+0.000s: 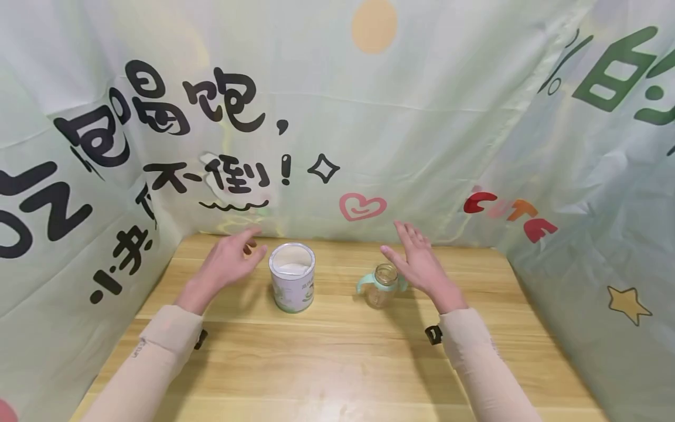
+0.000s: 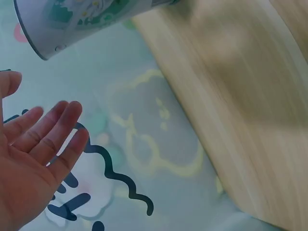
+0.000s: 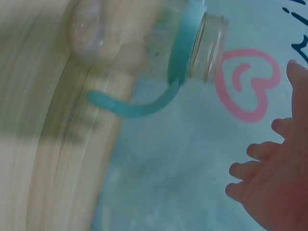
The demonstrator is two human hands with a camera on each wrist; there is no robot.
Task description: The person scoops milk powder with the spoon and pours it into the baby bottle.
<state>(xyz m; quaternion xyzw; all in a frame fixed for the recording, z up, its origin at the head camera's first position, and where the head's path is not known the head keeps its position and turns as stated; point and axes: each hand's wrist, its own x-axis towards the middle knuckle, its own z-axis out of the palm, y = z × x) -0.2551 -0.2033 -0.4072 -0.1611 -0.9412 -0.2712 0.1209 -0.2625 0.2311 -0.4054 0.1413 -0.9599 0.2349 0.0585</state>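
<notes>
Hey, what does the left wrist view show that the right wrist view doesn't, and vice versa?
Only the left wrist view shows the left hand and part of the printed can. Only the right wrist view shows the right hand, clear bottle and pink heart. Both show the wooden table and printed cloth.

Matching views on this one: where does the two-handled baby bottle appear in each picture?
Head: just right of centre, below mid-height, the baby bottle stands upright near the right hand.
Left wrist: not in the picture.
Right wrist: across the top, turned sideways in the image, neck toward the right, one handle curving below.
Shared landmark: the wooden tabletop, at the right in the left wrist view and the left in the right wrist view.
</notes>
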